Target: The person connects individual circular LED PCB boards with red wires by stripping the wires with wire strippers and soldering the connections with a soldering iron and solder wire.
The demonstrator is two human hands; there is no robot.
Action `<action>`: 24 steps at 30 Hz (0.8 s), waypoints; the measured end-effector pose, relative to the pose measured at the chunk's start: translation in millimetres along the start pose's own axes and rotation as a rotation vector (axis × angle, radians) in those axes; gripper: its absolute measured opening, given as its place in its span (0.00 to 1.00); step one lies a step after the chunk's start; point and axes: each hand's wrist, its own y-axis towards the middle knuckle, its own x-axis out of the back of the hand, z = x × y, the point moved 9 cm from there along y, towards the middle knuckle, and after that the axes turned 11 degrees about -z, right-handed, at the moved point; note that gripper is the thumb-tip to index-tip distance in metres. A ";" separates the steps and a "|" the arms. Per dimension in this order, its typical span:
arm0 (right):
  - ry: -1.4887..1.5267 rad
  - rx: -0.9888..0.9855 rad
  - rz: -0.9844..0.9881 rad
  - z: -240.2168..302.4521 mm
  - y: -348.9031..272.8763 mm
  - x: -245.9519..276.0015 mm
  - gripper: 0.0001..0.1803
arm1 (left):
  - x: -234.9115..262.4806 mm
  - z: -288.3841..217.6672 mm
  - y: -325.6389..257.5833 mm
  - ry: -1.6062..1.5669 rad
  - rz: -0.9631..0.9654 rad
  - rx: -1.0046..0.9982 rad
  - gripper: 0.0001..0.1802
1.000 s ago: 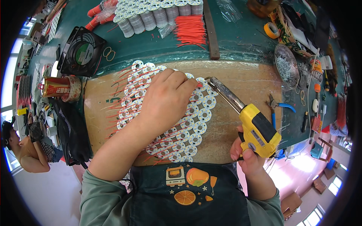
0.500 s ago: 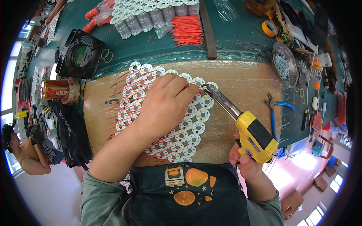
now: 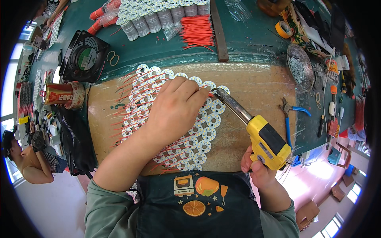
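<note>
My right hand (image 3: 258,168) is wrapped around the handle of a yellow and black soldering gun (image 3: 268,141). Its dark metal tip rests at a round white LED board (image 3: 223,90) in the top right of a slanted array of such boards (image 3: 212,121). Over the middle of the array lies my left hand (image 3: 174,109), fingers closed and pointing at the iron's tip. A short bit of red wire (image 3: 210,95) shows at its fingertips, next to the tip. Red wires (image 3: 133,104) stick out leftward from many boards. My left hand hides the array's centre.
The array lies on a brown board (image 3: 254,87). Blue-handled pliers (image 3: 287,119) lie to the right, below a metal dish (image 3: 299,67). Stacked round boards (image 3: 151,22) and a red wire bundle (image 3: 197,31) stand at the back. A black fan (image 3: 84,55) and a can (image 3: 57,94) sit left.
The soldering gun's body has shifted slightly up and to the left with my right hand. Its tip stays near the same board, and my left hand has hardly moved.
</note>
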 end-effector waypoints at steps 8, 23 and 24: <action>0.126 -0.002 -0.002 7.0 0.5 -4.5 0.43 | -2.6 1.2 -0.6 0.007 0.007 -0.002 0.16; 0.170 0.003 -0.055 10.8 -2.4 11.3 0.49 | -4.3 -11.6 21.6 -0.050 0.047 -0.016 0.09; 0.132 0.024 -0.058 11.1 -2.3 11.6 0.49 | -6.1 -11.7 21.2 -0.038 0.044 -0.010 0.09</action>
